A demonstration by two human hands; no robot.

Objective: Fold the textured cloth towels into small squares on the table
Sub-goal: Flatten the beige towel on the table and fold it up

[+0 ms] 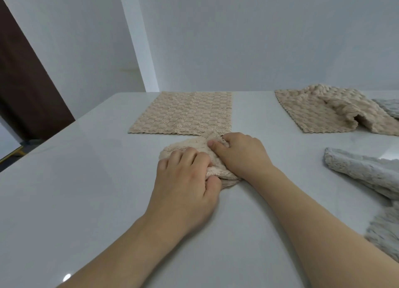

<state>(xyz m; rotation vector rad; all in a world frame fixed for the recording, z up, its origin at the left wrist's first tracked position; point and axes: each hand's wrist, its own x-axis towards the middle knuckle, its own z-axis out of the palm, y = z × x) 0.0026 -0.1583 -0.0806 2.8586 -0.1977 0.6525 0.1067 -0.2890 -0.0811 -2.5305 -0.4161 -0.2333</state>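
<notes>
A small bunched beige textured towel [185,147] lies at the middle of the white table [75,190]. My left hand [185,186] grips its near edge, fingers curled over the cloth and thumb beneath a fold. My right hand [241,153] grips its far right part, with the thumb lying on top. Just behind it a second beige towel [183,112] lies spread flat. A third beige towel [328,112] lies rumpled at the far right.
A grey towel [371,175] lies crumpled along the right side of the table, and another grey piece [388,106] shows at the far right edge. White walls stand behind the table. A dark brown panel [26,82] is at the left.
</notes>
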